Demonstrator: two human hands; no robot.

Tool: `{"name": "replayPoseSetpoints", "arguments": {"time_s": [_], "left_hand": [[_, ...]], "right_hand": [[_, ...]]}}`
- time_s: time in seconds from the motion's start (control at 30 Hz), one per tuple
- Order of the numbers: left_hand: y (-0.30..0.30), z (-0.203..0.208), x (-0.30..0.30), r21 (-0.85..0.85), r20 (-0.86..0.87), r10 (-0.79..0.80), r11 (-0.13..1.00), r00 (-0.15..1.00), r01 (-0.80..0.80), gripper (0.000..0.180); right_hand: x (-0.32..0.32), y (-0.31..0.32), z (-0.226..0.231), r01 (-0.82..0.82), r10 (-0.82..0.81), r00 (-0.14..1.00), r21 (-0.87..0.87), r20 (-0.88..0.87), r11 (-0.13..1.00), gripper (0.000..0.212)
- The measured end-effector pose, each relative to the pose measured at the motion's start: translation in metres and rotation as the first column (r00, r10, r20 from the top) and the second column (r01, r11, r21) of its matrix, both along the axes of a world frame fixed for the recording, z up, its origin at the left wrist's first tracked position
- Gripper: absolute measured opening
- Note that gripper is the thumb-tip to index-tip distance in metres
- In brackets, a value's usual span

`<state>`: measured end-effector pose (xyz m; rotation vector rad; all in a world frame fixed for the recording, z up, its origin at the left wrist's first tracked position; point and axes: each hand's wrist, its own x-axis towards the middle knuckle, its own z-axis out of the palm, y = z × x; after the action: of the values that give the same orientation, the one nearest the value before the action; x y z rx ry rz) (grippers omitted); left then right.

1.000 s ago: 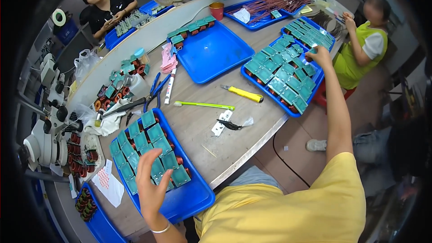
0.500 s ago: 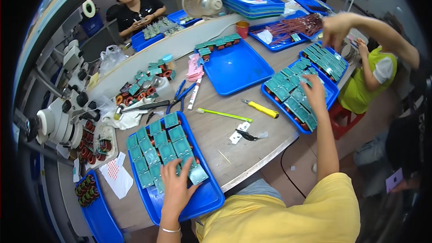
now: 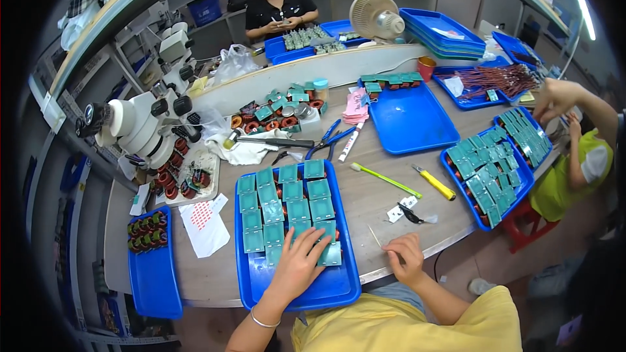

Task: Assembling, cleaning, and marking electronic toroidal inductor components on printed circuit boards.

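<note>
My left hand (image 3: pixel 301 259) rests with fingers spread on green circuit boards (image 3: pixel 295 212) that stand in rows in a blue tray (image 3: pixel 352 274) before me. Red-orange coils show beneath some boards at the sides. The tray's near end is bare blue. My right hand (image 3: pixel 407 257) is over the table's front edge, right of this tray. Its fingers are loosely bent and apart, with nothing seen in them. A thin pale stick (image 3: pixel 374 235) lies just beside its fingertips. To the right, another blue tray (image 3: pixel 484 227) holds similar green boards (image 3: pixel 484 166).
A yellow cutter knife (image 3: pixel 435 183), green brush (image 3: pixel 386 180), blue-handled pliers (image 3: pixel 331 140) and white marker (image 3: pixel 350 143) lie mid-table. Behind them is a blue tray (image 3: pixel 414 120) with boards along its far edge. A microscope (image 3: pixel 134 127) stands left. A co-worker's hand (image 3: pixel 557 99) reaches in from the right.
My right hand has drawn back from the boards in the right tray to the table's front edge. My left hand stays on the boards in the near tray. The view has turned rightward relative to the scene's left.
</note>
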<state>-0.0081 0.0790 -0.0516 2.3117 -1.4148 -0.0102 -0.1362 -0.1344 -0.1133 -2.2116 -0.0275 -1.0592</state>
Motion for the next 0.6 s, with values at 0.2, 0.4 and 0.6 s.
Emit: {"name": "replayPoseSetpoints", "arguments": {"time_s": [0.2, 0.4, 0.6], "left_hand": [[0.01, -0.007, -0.002, -0.051, 0.034, -0.001, 0.999, 0.999, 0.003, 0.058], [0.014, -0.001, -0.009, -0.075, 0.04, 0.04, 0.997, 0.998, -0.037, 0.052], [0.028, -0.011, -0.015, -0.098, -0.016, 0.012, 0.995, 1.0, -0.013, 0.053]], "right_hand": [[0.004, -0.001, -0.002, 0.021, -0.022, 1.0, 0.039, 0.016, 0.999, 0.011], [0.003, -0.001, -0.006, 0.034, -0.035, 0.999, 0.056, 0.012, 0.998, 0.009], [0.003, 0.0, -0.003, 0.025, -0.026, 1.0, 0.068, 0.007, 0.997, 0.007]]}}
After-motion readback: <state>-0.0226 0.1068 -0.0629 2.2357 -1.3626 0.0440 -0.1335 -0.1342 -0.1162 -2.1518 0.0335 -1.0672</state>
